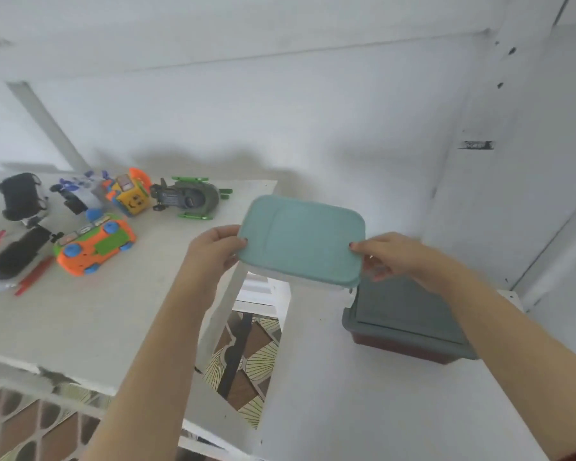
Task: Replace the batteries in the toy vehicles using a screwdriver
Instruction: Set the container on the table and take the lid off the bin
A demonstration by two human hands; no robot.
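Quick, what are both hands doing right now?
Left hand: closed, gripping the left edge of the teal-lidded box.
Right hand: closed, gripping the same box's right edge.

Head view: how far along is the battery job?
Done: nothing that shows; the orange car and the other toys lie untouched on the table. In hand: left hand and right hand hold a teal-lidded box, lid on. Left: find the screwdriver, none visible, then every battery swap.
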